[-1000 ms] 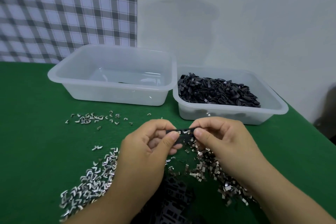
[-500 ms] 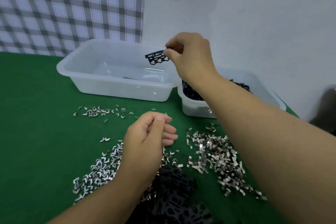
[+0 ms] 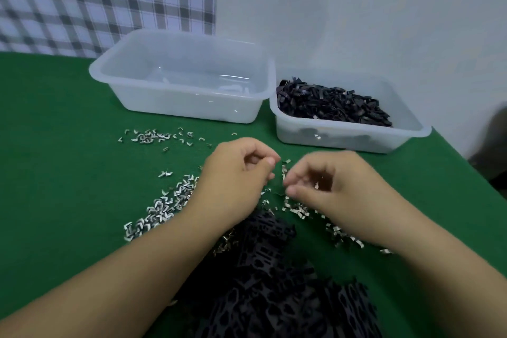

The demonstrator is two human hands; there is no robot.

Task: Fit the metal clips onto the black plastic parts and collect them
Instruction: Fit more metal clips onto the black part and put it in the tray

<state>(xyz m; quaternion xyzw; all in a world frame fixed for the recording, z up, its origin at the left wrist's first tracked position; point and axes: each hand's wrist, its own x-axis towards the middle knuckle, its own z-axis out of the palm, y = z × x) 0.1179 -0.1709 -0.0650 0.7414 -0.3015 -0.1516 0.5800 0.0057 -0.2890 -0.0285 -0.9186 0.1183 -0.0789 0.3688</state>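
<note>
My left hand hovers over the green table with its fingers curled in and thumb against forefinger; whether a clip sits between them is hidden. My right hand is just to its right, fingers loosely bent and apart above a heap of small metal clips. More clips lie left of my left wrist. A pile of black plastic parts lies between my forearms, close to me.
A translucent bin stands at the back centre, its contents blurred. A second bin to its right holds a mound of black pieces. A few stray clips lie before the left bin. The table edge runs off at right.
My right hand carried a black part up over the left bin, then came back down without it to the clip heap. My left hand stayed low by the clips.
</note>
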